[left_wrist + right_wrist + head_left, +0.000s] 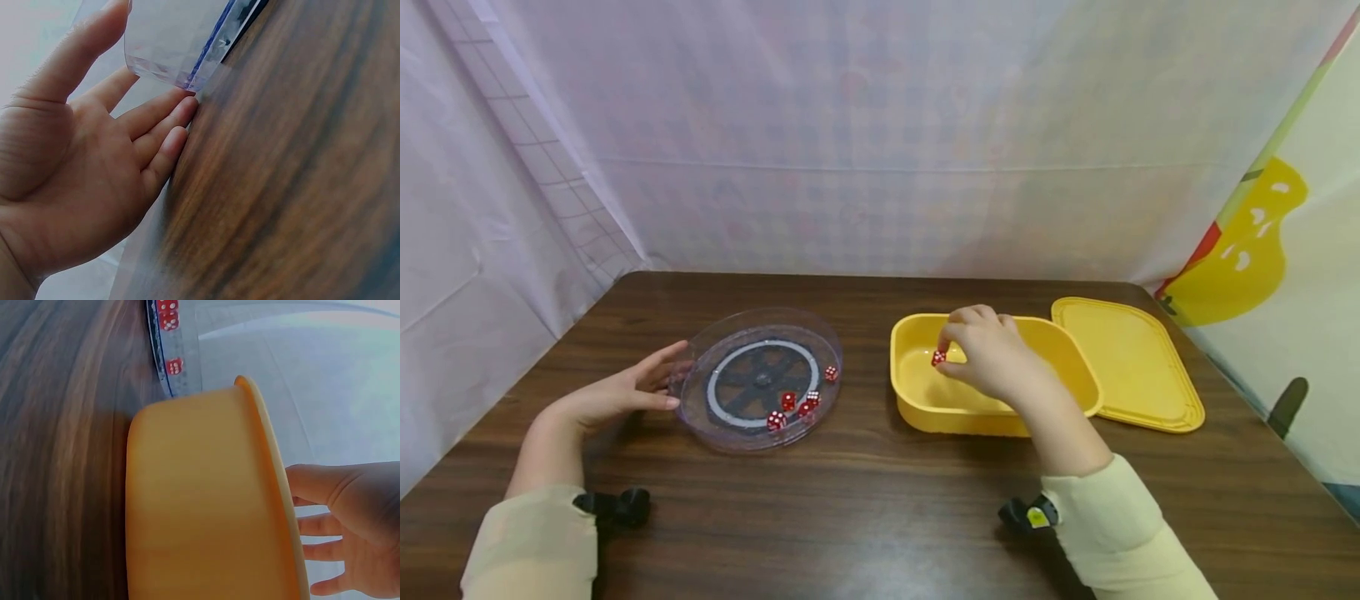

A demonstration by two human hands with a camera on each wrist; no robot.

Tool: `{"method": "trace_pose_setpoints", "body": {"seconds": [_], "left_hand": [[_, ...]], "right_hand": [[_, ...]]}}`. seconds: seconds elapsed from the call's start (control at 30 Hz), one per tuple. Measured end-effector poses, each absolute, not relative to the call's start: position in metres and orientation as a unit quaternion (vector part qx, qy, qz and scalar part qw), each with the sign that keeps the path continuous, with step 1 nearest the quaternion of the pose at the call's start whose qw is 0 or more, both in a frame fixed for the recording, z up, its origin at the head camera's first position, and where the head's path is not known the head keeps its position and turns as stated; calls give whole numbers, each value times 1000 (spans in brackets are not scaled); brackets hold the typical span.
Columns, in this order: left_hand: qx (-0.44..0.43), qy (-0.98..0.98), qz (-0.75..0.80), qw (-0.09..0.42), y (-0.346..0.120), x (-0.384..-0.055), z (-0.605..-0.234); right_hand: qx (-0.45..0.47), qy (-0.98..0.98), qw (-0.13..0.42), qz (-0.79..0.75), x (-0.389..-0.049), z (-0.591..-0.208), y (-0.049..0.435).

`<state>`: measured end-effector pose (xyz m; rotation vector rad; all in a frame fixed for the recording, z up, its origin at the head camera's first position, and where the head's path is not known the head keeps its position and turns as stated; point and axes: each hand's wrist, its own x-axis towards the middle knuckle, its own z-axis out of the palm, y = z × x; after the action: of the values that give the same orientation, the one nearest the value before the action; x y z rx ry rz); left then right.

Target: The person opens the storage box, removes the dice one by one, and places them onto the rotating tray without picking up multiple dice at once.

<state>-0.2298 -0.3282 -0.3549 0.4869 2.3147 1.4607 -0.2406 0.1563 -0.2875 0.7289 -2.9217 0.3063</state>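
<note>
Over the left part of a yellow tub (962, 423), my right hand (992, 350) pinches a red die (938, 358) between thumb and fingertips. In the right wrist view the tub wall (200, 500) hides the fingertips and the die. My left hand (617, 396) rests at the left side of a round clear dish (760, 317), its fingers fairly straight and touching the wall, thumb at the near side. The left wrist view shows the palm (81, 181) facing the dish wall (169, 44). Several red dice (777, 420) lie in the dish's right and near part, over a grey wheel-like pattern.
A yellow lid (1131, 358) lies flat on the dark wooden table (820, 517), to the right of the tub and partly behind it. White curtains (850, 150) hang along the back edge. A patterned cloth (1240, 258) hangs at the right side.
</note>
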Motion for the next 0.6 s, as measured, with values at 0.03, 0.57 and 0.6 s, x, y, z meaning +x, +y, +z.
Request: {"method": "trace_pose_setpoints", "body": {"seconds": [0.03, 0.57, 0.6], "left_hand": [[173, 819, 516, 179, -328, -230, -355], [177, 814, 523, 180, -327, -230, -355], [176, 814, 523, 180, -326, -230, -355]], "right_hand": [[241, -964, 57, 102, -240, -287, 155], [252, -959, 63, 114, -237, -278, 121], [252, -959, 64, 113, -237, -277, 119]]}}
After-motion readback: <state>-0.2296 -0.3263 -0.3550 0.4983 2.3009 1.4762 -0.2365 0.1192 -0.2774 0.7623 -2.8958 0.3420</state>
